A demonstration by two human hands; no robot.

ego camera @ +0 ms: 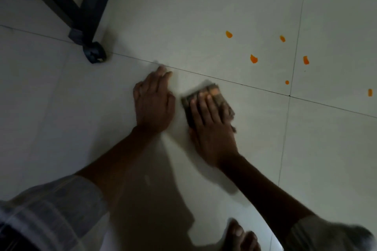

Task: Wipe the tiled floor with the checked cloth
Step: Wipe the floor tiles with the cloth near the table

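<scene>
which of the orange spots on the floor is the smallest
The round orange dot just above the grout line. It is a small circle, while the other orange spots are larger and elongated.

The tiled floor [183, 16] is made of large pale, slightly glossy tiles with thin dark grout lines. One line runs on a slant from the left edge down toward the right edge. Another runs nearly upright on the right of the frame, and the two cross at right of centre. Several small orange spots [253, 59] dot the tile in the upper right, well apart from each other. The checked cloth [221, 99] lies flat on the floor at the centre of the frame, just below the slanted line. It forms a small, blurred, dark brownish pad with an orange smear near its upper edge. The right hand [210, 128] presses on it and covers its lower part.
</scene>
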